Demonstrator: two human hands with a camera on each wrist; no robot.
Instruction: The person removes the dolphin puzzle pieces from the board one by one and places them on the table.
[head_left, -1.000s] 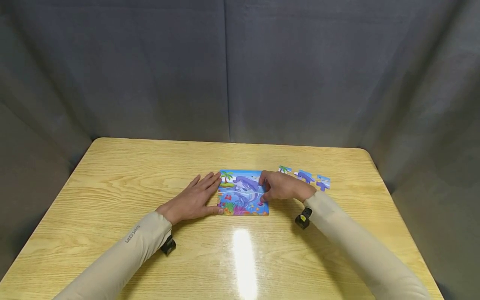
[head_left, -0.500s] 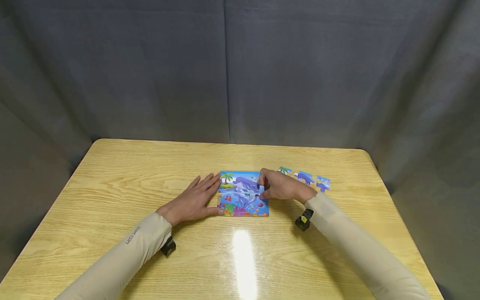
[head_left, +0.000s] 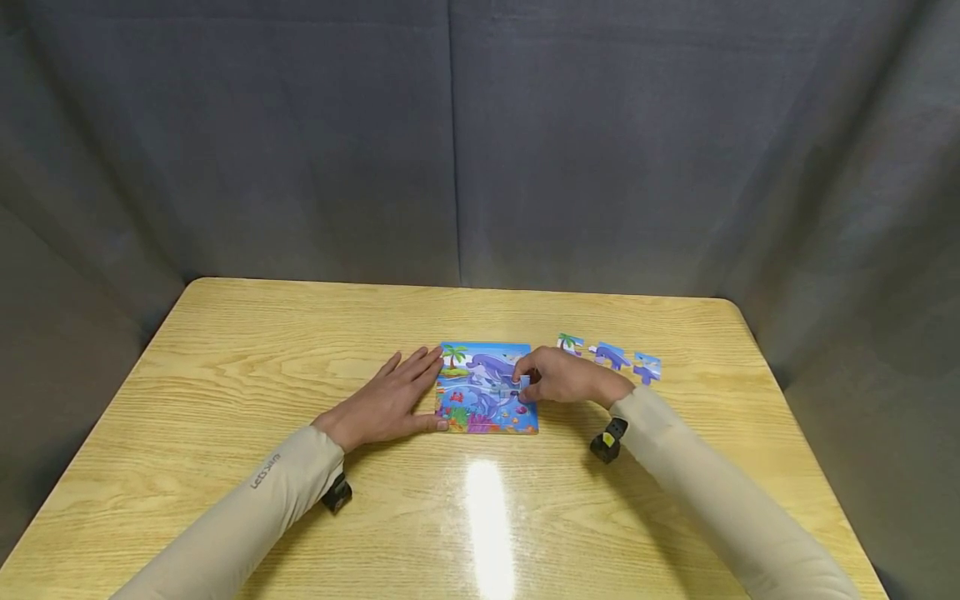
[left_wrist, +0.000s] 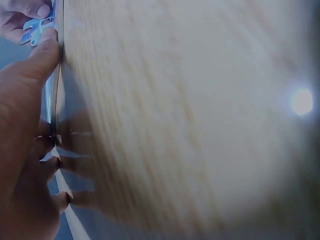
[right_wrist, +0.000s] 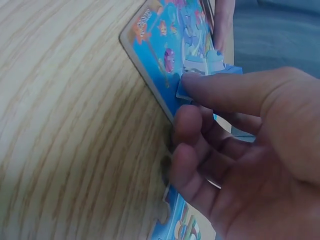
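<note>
A dolphin jigsaw puzzle [head_left: 480, 417] with a palm tree and coral lies flat on the table between the hands. The left hand [head_left: 386, 400] rests along its left side, fingers straight and spread, the thumb at the front left corner. Over the puzzle's right part, the right hand [head_left: 558, 373] pinches a blue puzzle piece [right_wrist: 182, 89] between thumb and fingers. That piece is tilted up from the picture in the right wrist view. A gap shows in the picture just left of the right fingertips. In the left wrist view the puzzle piece [left_wrist: 35, 34] appears beyond the left thumb.
Three loose bits lie behind and right of the right hand: a palm-tree piece [head_left: 570, 342], a dolphin piece [head_left: 611, 356] and a blue and purple piece [head_left: 647, 367]. Grey curtains [head_left: 300, 150] surround the wooden table [head_left: 412, 533] at the back and sides.
The right fingers have lifted and tilted the puzzle piece at the puzzle's right side, and a gap has appeared in the picture there. The left hand has stayed still.
</note>
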